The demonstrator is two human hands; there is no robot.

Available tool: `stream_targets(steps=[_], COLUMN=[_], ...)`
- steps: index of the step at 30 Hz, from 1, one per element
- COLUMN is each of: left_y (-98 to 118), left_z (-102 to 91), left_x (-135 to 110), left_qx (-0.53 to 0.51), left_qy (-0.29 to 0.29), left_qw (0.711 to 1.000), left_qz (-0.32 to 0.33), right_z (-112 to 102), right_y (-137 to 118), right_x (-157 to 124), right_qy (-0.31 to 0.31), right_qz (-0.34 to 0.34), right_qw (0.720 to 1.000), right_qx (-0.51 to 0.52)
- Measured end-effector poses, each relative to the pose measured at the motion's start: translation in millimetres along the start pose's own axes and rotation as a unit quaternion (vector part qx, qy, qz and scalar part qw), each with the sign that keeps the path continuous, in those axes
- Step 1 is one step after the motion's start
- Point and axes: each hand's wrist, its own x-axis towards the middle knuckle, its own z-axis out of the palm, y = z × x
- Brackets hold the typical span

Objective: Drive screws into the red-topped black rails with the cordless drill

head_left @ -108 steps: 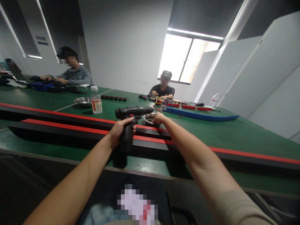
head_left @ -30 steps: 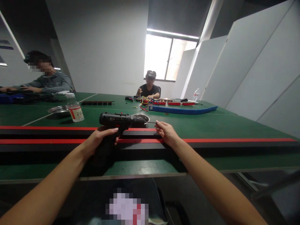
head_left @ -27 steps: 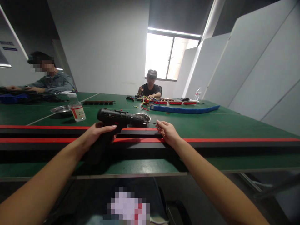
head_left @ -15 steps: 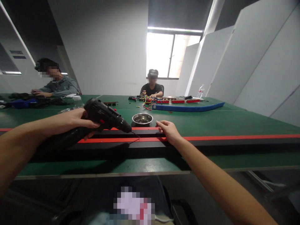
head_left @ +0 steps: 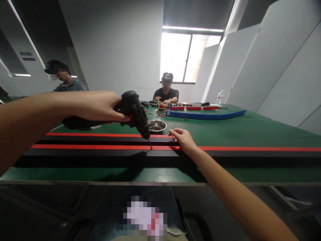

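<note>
My left hand [head_left: 106,105] is wrapped round the grip of a black cordless drill [head_left: 136,108]. The drill tilts downward, and its thin bit [head_left: 149,144] meets the red strip on the nearer long black bar [head_left: 170,154]. To the right, my right hand [head_left: 182,138] is closed in a pinch beside the bars; whatever its fingertips hold is too small to make out. Just behind the drill's chuck stands a metal bowl [head_left: 163,128] with small dark pieces in it. A second red-topped bar [head_left: 87,134] lies parallel behind the first.
Across the green table [head_left: 225,130] lies a long blue strip [head_left: 208,115]. Coloured wires [head_left: 160,107] and red blocks [head_left: 194,107] are near a person [head_left: 166,92] seated opposite. Another person [head_left: 71,85] sits at the far left. A clear bottle [head_left: 219,97] stands at the back right.
My left hand has raised the drill's body and moved it right, so it points more steeply down, with the bit tip on the red strip. My right hand keeps its pinch.
</note>
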Motion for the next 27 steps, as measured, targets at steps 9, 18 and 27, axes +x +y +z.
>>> stream_targets(steps=[9,18,27], left_y=[31.7,39.3,51.4], left_z=[44.1,47.0,54.4], left_x=[-0.1,2.8,1.5], left_qx=[0.288,0.437,0.53], left_qy=[0.063,0.08,0.047], left_qw=[0.934,0.855,0.814], left_qz=[0.205,0.266,0.234], right_z=[3.9,5.3,1.3], right_y=[-7.9,-5.4,-2.5], right_x=[-5.2,-4.9,-2.8], right_qy=[-0.008,-0.011,-0.024], right_qz=[0.007,0.005,0.005], right_qw=[0.999,0.998,0.998], right_qx=[-0.034,-0.061,-0.061])
